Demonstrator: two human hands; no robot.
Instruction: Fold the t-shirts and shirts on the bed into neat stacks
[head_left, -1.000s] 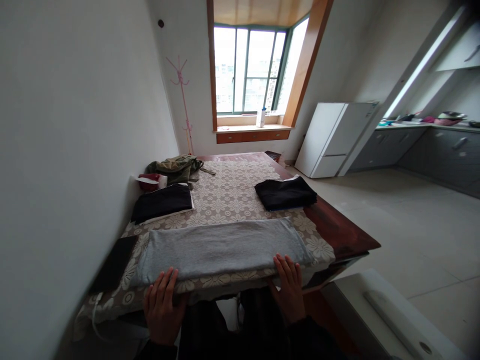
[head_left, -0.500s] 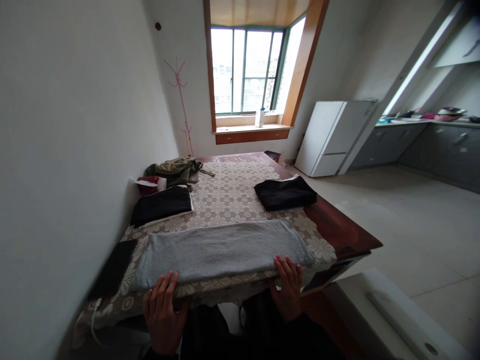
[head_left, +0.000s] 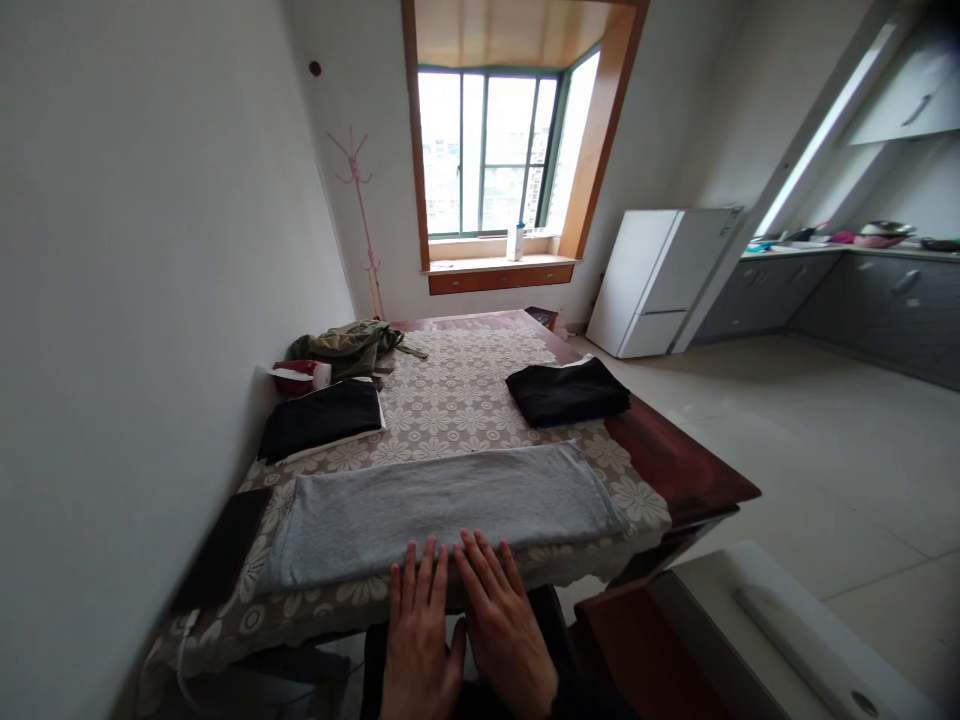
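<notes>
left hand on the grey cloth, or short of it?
Touching. The head view shows the left hand with its fingertips lying over the near edge of the grey cloth, no gap visible.

Both hands lie flat, palms down, side by side at the bottom middle of the view. The left hand (head_left: 420,645) points straight ahead, fingers (head_left: 416,580) spread slightly. The right hand (head_left: 506,630) angles a little leftward, its thumb close beside the left hand's thumb. Nothing is gripped.
</notes>
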